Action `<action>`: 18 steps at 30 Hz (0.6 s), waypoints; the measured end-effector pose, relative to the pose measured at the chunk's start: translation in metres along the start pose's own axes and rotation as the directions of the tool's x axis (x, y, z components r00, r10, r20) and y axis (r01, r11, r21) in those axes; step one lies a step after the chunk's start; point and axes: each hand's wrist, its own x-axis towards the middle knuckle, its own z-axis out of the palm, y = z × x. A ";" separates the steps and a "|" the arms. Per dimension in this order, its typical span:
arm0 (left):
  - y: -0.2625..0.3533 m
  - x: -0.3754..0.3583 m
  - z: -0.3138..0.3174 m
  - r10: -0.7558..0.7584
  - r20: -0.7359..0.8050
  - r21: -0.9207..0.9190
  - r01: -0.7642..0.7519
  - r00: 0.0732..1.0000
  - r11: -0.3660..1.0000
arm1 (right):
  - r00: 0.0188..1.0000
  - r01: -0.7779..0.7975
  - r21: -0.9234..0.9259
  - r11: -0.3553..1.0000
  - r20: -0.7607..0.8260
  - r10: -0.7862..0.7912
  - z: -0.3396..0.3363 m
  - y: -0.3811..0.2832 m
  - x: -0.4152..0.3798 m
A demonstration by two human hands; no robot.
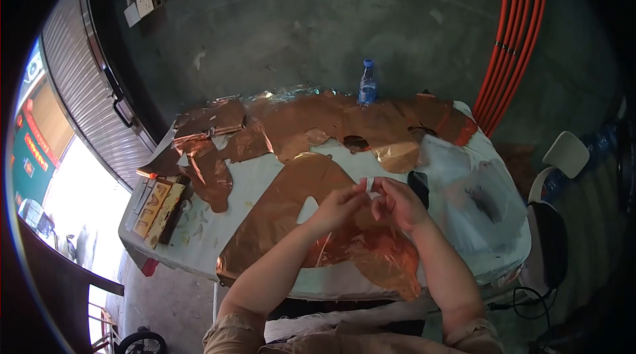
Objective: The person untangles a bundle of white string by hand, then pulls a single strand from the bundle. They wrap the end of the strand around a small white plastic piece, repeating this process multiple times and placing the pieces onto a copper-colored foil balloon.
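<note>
My left hand (pixel 339 209) and my right hand (pixel 401 205) meet over the middle of the table. Both have their fingers closed in a pinch around a small white strip (pixel 369 184). Beneath my hands lies a large flat copper-coloured foil piece (pixel 275 211) with a small hole in it. Its shiny, crumpled lower part (pixel 387 262) spreads towards the table's front edge. What the strip is made of is too small to tell.
More copper foil (pixel 305 122) covers the back of the white-covered table (pixel 265 178). A blue-capped bottle (pixel 368 83) stands there. Clear plastic bags (pixel 474 205) lie at right, a lettered box (pixel 156 211) at left. A chair (pixel 548 241) stands beside the table.
</note>
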 end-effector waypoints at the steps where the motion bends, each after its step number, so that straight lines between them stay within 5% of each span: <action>1: 0.002 -0.002 0.004 0.030 0.069 0.039 -0.032 0.997 0.999 | 0.995 0.038 -0.078 0.996 -0.090 -0.045 0.000 0.000 0.001; 3: 0.004 -0.004 0.006 0.056 0.139 0.072 -0.066 0.989 0.995 | 0.988 0.022 -0.200 0.980 -0.148 -0.052 -0.008 0.011 0.004; 5: 0.007 -0.003 0.000 0.108 0.035 -0.152 -0.102 0.993 0.983 | 0.977 -0.007 -0.310 0.951 -0.203 -0.059 -0.016 0.017 0.002; 7: 0.007 0.000 -0.008 0.079 0.002 -0.145 -0.078 0.997 0.986 | 0.974 -0.226 -0.099 0.969 -0.031 0.224 -0.015 0.005 -0.001; 9: 0.001 0.000 -0.010 0.051 -0.035 -0.140 -0.055 0.998 0.989 | 0.988 -0.151 0.031 0.988 0.036 0.150 -0.010 0.003 -0.002; 11: -0.007 0.001 -0.005 0.019 0.019 0.204 -0.023 1.000 0.979 | 0.994 -0.083 0.163 0.983 0.090 0.069 -0.003 0.000 0.000; 13: -0.007 -0.001 0.001 0.097 0.073 0.137 -0.106 0.993 0.985 | 0.988 0.017 -0.056 0.998 -0.152 -0.025 0.004 -0.003 0.001; 14: -0.006 -0.002 0.004 0.181 0.122 0.068 -0.190 0.976 0.979 | 0.987 0.014 -0.054 0.998 -0.157 -0.022 -0.001 0.004 0.002; 16: 0.007 -0.004 0.000 0.145 0.071 0.021 -0.147 0.987 0.989 | 0.989 0.010 -0.402 0.916 -0.130 -0.068 -0.011 0.017 0.005; 18: 0.007 -0.001 -0.004 0.105 0.014 -0.028 -0.105 0.994 0.994 | 0.997 -0.065 -0.232 0.971 -0.043 0.056 -0.017 0.013 0.002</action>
